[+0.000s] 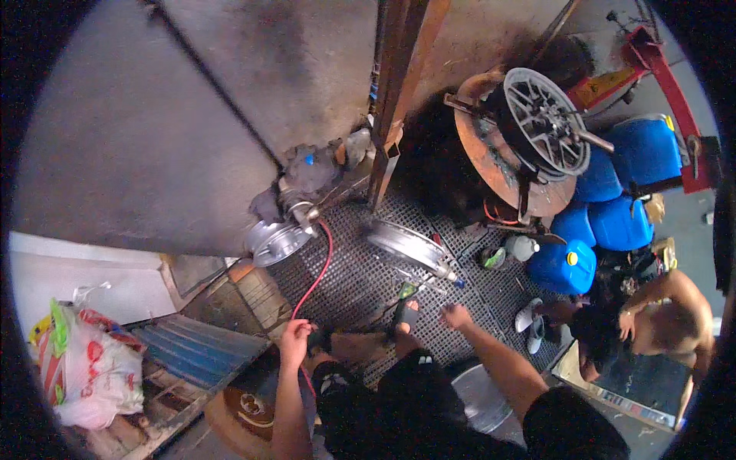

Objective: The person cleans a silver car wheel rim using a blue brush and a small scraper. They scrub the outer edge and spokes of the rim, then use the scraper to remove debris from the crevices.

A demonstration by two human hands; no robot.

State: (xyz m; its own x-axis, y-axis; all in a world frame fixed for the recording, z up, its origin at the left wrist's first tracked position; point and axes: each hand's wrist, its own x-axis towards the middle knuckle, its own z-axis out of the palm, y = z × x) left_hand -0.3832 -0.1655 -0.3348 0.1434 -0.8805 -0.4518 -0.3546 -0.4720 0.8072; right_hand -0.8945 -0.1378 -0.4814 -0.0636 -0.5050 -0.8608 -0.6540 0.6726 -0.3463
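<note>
My left hand is closed around a thin red hose, which runs up to a metal fitting and down past my forearm. My right hand is held above the mat with its fingers curled; whether anything is inside them is hidden. Just beyond it, a silver wheel rim appears edge-on, with a metal fitting at its lower right end. A second silver rim lies farther left, against the metal fitting where the hose ends.
Perforated black matting covers the floor. A rusty post rises ahead. A dark spoked wheel sits on a round rusty stand. Blue jugs cluster right, near a seated person. Plastic bags lie left.
</note>
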